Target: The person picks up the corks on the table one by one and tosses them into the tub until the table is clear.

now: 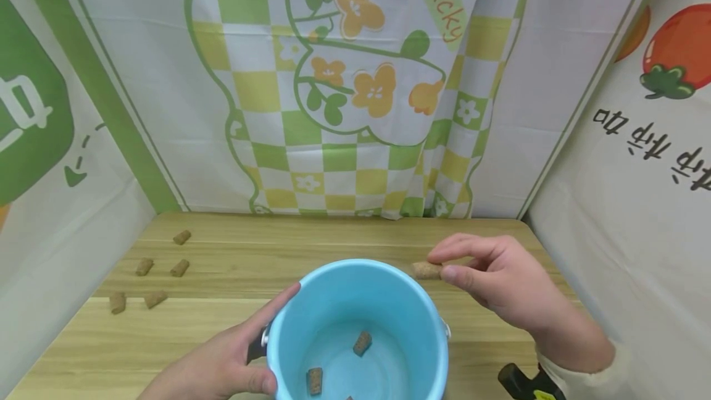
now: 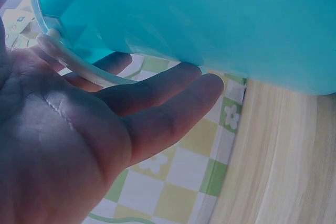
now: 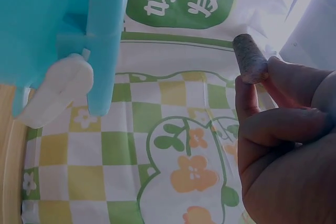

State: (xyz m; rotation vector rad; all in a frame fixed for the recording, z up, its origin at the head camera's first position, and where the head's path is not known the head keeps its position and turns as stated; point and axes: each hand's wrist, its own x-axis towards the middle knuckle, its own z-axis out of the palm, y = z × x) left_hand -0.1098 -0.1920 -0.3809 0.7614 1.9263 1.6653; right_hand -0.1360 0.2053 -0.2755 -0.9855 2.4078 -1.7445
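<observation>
A light blue bucket (image 1: 289, 350) stands at the front middle of the wooden table, its mouth facing up. Spread along the bucket's left side, my left hand (image 1: 228, 350) touches it with thumb and fingers; in the left wrist view the fingers (image 2: 173, 111) look nearly straight against the wall. My right hand (image 1: 500, 276) pinches a cork (image 1: 426, 271) between thumb and fingertips, just outside the bucket's far right rim. Up close, the right wrist view shows this cork (image 3: 250, 59) as a speckled, tapered cylinder. Inside the bucket lie corks (image 1: 362, 343), one partly cut off by the frame.
Several loose corks (image 1: 144, 266) lie on the left side of the wooden table (image 1: 233, 245). A white handle (image 3: 60, 90) is joined to the bucket's side. Printed curtains (image 1: 355, 165) enclose the table at the back and both sides. A black device (image 1: 528, 381) is near the right wrist.
</observation>
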